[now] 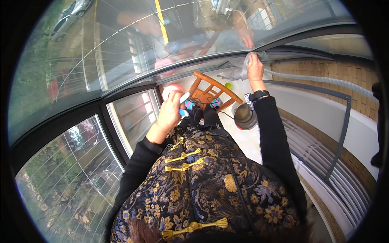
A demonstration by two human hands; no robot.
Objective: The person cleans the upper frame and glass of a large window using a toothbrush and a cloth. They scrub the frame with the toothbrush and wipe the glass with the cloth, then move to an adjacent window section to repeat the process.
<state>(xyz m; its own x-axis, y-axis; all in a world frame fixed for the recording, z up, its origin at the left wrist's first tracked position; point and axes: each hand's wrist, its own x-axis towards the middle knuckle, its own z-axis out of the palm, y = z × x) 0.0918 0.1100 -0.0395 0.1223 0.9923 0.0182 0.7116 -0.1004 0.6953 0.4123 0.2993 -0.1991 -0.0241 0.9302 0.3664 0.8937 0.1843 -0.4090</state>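
Note:
My right hand (pixel 255 67) grips a grey cloth (pixel 244 70) against the dark frame at the lower edge of the large window pane (pixel 188 33). Part of the cloth hangs down to the left of the fingers. My left hand (pixel 171 110) is closed on a white and blue handled object (pixel 184 103), held in front of my body; its exact kind cannot be told. The pane above reflects both arms. A wooden chair (pixel 216 85) stands below, between the two hands, near my feet.
A metal basin or pot (pixel 245 116) stands on the floor right of the chair. A pink round object (pixel 173 91) and a green cup (pixel 228 86) are beyond. A ribbed hose (pixel 322 79) and a dark metal frame (pixel 343 133) are at right. Window frames (pixel 106 121) border the left.

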